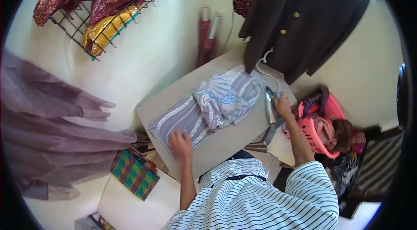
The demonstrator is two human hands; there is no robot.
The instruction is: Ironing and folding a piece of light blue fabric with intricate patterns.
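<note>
A grey garment with white stripes and a blue-and-white print [187, 117] lies partly bunched on the ironing board [234, 137]. My left hand [181, 143] rests with its fingers spread on the flat striped end nearest me. At the board's right edge my right hand [282, 105] grips an electric iron [269, 108]. The iron is tipped up on its heel or side, just right of the garment and apart from it. Its pale cord [272, 76] runs up from the back toward the hanging jacket. The hand hides part of the iron's handle.
A dark jacket with gold buttons [303, 18] hangs over the board's far end. A pink laundry basket [309, 135] with clothes stands at right. Mauve cloth [49, 106] hangs at left. Plaid fabric [135, 171] lies on a white surface [130, 204]. A wire rack [75, 28] holds fabrics.
</note>
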